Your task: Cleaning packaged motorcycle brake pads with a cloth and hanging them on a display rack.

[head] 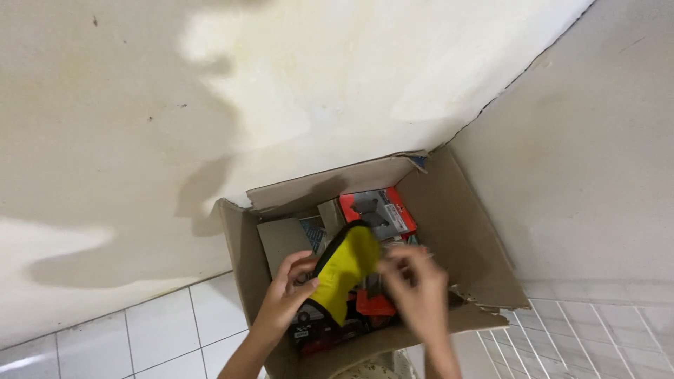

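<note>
An open cardboard box (456, 210) stands in a wall corner on a white tiled floor. Over its middle I hold a yellow and black object (345, 270), shaped like a tool or pouch. My left hand (288, 295) grips its lower left side. My right hand (414, 288) is blurred and touches its right edge, fingers bent. Beneath it lies a dark tool with orange parts (372, 305). A red and grey package (379, 210) rests toward the back of the box.
Plain brown cartons (284, 238) fill the box's left half. The box's flaps (484, 302) are torn and splayed outward. Stained cream walls (210, 105) meet behind the box. White floor tiles (161, 337) lie to the left and right.
</note>
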